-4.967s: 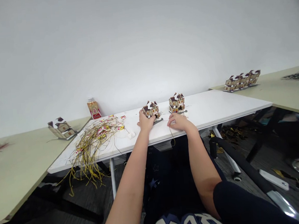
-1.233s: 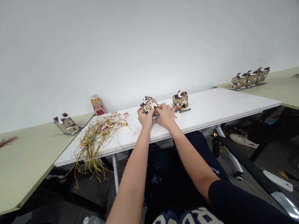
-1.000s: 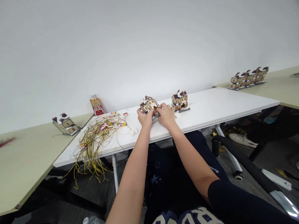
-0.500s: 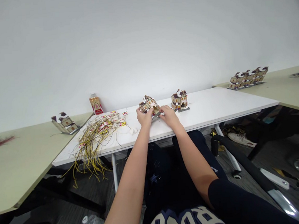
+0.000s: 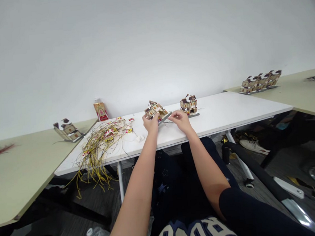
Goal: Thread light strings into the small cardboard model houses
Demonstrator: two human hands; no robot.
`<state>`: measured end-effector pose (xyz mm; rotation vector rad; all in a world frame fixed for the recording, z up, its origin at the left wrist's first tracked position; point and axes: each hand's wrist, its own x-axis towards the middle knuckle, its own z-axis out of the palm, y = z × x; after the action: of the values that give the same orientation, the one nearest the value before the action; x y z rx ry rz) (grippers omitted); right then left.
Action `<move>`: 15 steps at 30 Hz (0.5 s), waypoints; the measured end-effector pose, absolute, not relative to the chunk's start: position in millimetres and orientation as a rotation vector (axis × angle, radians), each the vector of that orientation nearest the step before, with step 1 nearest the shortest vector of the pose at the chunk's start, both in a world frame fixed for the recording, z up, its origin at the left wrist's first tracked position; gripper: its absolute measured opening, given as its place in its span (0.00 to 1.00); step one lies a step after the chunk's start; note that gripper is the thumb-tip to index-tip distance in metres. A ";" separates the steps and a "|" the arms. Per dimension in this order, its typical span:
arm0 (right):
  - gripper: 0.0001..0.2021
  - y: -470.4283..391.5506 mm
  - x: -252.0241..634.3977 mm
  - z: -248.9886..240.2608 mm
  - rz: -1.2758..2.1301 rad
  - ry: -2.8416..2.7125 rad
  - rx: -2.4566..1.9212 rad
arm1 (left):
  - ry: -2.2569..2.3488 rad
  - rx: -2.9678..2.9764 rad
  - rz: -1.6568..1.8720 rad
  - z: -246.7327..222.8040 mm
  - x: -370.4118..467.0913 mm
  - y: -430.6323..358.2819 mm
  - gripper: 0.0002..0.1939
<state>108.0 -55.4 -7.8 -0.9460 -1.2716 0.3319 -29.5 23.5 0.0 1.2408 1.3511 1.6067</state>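
My left hand grips a small model house with cream walls and dark roof pieces, tilted above the white table. The grey base of the house slants up toward my right hand. That hand is pinched by the base's right end, around what looks like a thin dark wire; its fingertips partly hide it. Just behind my right hand, a second model house stands upright on its own grey base.
A tangle of yellow and dark wires with red-white pieces spills over the table's front left edge. Behind it stands a bottle with a red and gold label. More model houses rest on the left side table and right side table.
My right hand has drawn away from the house's base to the right, its fingers now pinched together. The left hand keeps its hold, with the house shifted slightly left.
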 end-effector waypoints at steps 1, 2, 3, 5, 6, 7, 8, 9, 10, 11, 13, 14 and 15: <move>0.15 -55.6 106.9 -7.7 0.403 -1.188 -0.889 | 1.342 1.218 1.610 -0.4 -29.5 24.4 0.29; 0.17 -56.3 105.7 -6.8 0.481 -1.102 -0.838 | 1.330 1.195 1.611 -0.6 -29.6 25.0 0.29; 0.18 -57.5 104.7 -5.2 0.568 -1.020 -0.788 | 1.316 1.172 1.612 -0.7 -29.7 25.5 0.29; 0.19 -61.4 103.2 0.2 0.742 -0.874 -0.687 | 1.283 1.129 1.614 -0.4 -30.1 25.9 0.28; 0.20 -63.7 103.0 3.6 0.811 -0.810 -0.640 | 1.268 1.114 1.617 -0.2 -30.3 25.9 0.27; 0.19 -66.1 103.3 7.3 0.860 -0.751 -0.598 | 1.259 1.102 1.623 0.0 -30.4 25.9 0.27; 0.19 -68.4 104.0 10.8 0.885 -0.694 -0.563 | 1.259 1.093 1.629 0.1 -30.6 26.0 0.27; 0.19 -70.5 105.2 14.1 0.893 -0.640 -0.536 | 1.264 1.087 1.633 0.1 -30.8 26.2 0.27; 0.18 -72.2 106.8 16.8 0.890 -0.593 -0.518 | 1.269 1.084 1.638 0.1 -30.8 26.6 0.27; 0.18 -73.6 108.7 18.8 0.885 -0.558 -0.511 | 1.273 1.079 1.646 -0.1 -30.9 27.1 0.27; 0.18 -75.2 112.7 20.0 0.874 -0.520 -0.535 | 1.278 1.057 1.659 -0.4 -30.7 28.5 0.27; 0.19 -75.4 114.4 19.2 0.868 -0.510 -0.572 | 1.278 1.039 1.666 -0.6 -30.6 29.2 0.27; 0.20 -75.3 115.6 17.7 0.860 -0.503 -0.623 | 1.275 1.019 1.669 -0.7 -30.5 29.8 0.27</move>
<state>115.6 -75.3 17.7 -0.6230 -0.5033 0.8598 -30.5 29.8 -0.7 1.0189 1.2755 1.6690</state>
